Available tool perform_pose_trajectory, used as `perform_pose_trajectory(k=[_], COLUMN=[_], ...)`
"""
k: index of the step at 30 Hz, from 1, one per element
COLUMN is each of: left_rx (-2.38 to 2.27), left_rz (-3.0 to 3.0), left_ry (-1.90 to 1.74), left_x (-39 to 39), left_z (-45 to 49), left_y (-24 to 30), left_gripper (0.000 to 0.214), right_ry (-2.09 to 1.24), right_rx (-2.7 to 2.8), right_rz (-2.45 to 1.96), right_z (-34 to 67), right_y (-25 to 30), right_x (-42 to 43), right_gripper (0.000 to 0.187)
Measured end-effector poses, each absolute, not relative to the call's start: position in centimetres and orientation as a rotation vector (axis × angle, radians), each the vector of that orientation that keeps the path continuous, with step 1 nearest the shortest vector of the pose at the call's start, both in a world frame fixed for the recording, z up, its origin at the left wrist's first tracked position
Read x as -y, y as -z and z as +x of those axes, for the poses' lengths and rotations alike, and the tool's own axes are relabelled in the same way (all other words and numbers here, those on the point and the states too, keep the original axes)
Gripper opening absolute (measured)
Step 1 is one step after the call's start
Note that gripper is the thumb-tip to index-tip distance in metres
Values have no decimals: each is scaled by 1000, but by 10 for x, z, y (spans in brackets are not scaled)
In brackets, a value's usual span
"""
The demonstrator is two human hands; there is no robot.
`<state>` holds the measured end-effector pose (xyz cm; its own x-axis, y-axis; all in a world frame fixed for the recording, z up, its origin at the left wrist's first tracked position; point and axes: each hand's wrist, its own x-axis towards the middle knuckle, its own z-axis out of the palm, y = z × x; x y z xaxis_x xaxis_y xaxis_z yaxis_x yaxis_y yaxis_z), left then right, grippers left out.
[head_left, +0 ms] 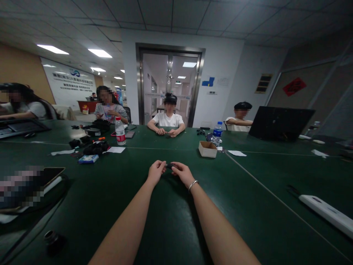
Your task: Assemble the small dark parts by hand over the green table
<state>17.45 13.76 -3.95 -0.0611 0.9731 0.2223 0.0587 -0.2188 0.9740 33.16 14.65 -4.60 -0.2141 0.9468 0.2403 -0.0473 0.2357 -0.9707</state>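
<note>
Over the green table, both of my hands meet at a small dark slim object (170,166). Its left end looks lighter, like metal, but its kind is too small to make out. My left hand (156,172) pinches that left end between thumb and fingertips. At the other end, my right hand (183,173) grips it with thumb and fingers. A silver bracelet circles my right wrist. Parts of the object are hidden by my fingertips.
Ahead stand an open cardboard box (207,149), a blue-capped water bottle (217,132) and a red-capped bottle (120,131). Dark gear (95,147) lies left. A white power strip (327,209) lies right, a dark cylindrical piece (53,241) near left. Several people sit around the table.
</note>
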Motion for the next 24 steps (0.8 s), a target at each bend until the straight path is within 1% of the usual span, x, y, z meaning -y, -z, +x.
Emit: perform_pose_trajectory(k=[5, 10, 15, 24], left_rx=[-1153, -1052, -1059, -1160], left_rz=[1411, 1410, 1395, 1342], left_ry=[-1359, -1372, -1372, -1328], left_x=[-130, -134, -138, -140], left_z=[173, 171, 170, 168], left_y=[31, 35, 39, 36], left_gripper=[38, 35, 34, 42], right_ry=[-1220, -1255, -1293, -1282], right_rx=[1423, 1399, 1354, 1364], right_rz=[-871, -867, -887, -899], right_z=[336, 336, 335, 335], right_y=[44, 42, 41, 38], right_x=[-144, -144, -146, -143], right_gripper=[42, 43, 43, 44])
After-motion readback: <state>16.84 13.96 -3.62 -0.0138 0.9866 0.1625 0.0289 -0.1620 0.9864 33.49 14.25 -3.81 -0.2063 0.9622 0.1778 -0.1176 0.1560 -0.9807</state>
